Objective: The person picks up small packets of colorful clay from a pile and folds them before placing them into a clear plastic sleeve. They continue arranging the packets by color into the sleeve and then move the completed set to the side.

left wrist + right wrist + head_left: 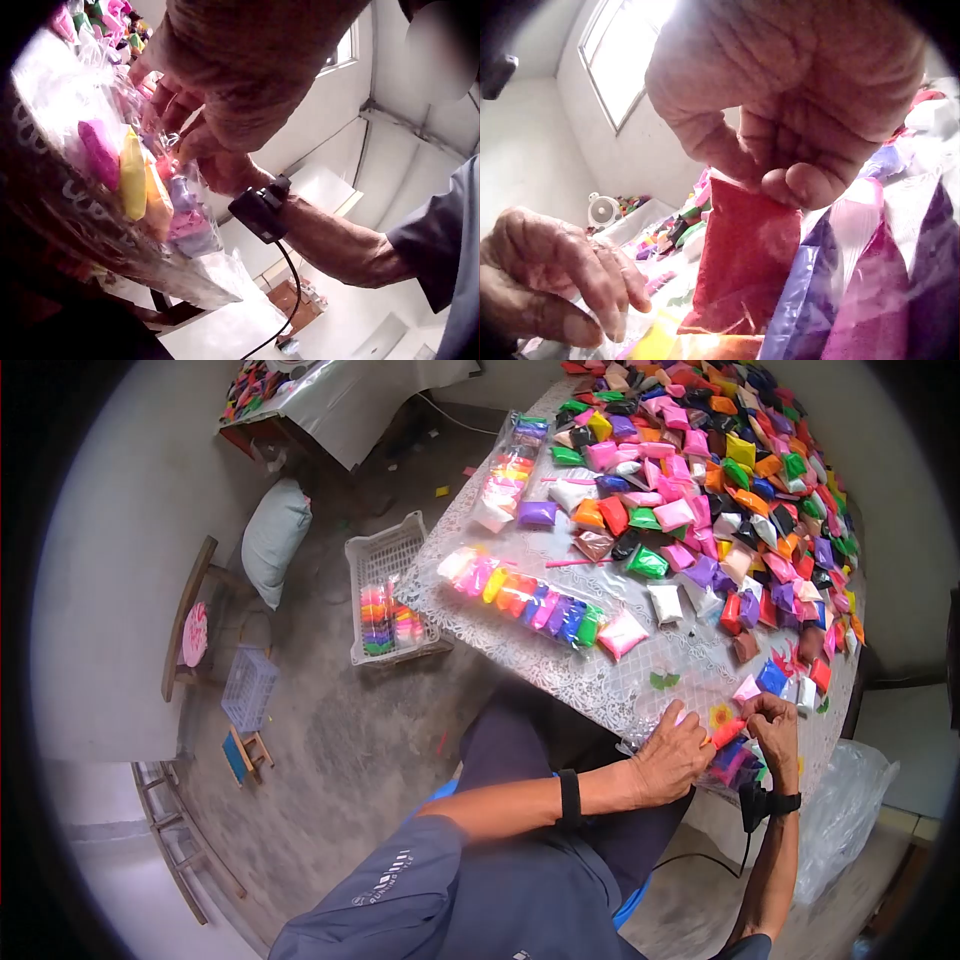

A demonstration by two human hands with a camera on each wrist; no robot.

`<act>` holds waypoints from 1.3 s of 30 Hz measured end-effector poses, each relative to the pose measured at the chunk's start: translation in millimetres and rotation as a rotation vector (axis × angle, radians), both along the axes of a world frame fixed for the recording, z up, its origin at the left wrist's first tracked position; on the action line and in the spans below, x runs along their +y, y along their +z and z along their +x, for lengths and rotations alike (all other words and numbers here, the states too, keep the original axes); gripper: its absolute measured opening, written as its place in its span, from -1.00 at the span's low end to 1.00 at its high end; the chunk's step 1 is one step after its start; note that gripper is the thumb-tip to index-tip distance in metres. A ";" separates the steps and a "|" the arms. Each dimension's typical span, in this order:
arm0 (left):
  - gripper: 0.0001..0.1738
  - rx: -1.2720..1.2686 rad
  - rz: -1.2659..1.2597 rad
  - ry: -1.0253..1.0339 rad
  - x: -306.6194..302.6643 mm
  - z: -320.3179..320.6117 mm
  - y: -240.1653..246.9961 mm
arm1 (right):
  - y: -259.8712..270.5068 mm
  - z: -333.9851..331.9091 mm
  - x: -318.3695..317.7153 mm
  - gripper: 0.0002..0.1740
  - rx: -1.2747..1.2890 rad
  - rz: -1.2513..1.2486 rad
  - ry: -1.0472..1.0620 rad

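Note:
My right hand (775, 730) pinches the top edge of a red packet (746, 259) between thumb and fingers. The packet stands upright at a clear plastic bag (637, 328) by the table's near edge. My left hand (672, 758) holds the clear film on the bag's left side, thumb and fingers bent close together. In the left wrist view, a magenta packet (98, 154), a yellow packet (133, 176) and an orange packet (157, 201) stand in a row. Beside the red one, the right wrist view has a blue packet (802, 289) and purple ones under shiny film.
A large heap of coloured packets (690, 450) covers the table's far side. Two filled clear bags, one nearer (520, 597) and one farther (508, 480), lie on the lace-patterned tablecloth (560, 670). A white crate (385, 535) with filled bags stands on the floor to the left.

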State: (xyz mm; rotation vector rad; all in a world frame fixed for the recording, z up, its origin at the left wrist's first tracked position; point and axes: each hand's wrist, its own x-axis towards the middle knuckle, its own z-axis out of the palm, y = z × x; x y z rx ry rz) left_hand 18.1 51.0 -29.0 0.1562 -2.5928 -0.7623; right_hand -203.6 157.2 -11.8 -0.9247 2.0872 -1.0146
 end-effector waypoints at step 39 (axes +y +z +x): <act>-0.82 0.167 0.207 -0.070 -13.2 5.8 7.7 | -5.3 -3.1 1.9 -0.90 -0.083 0.000 0.047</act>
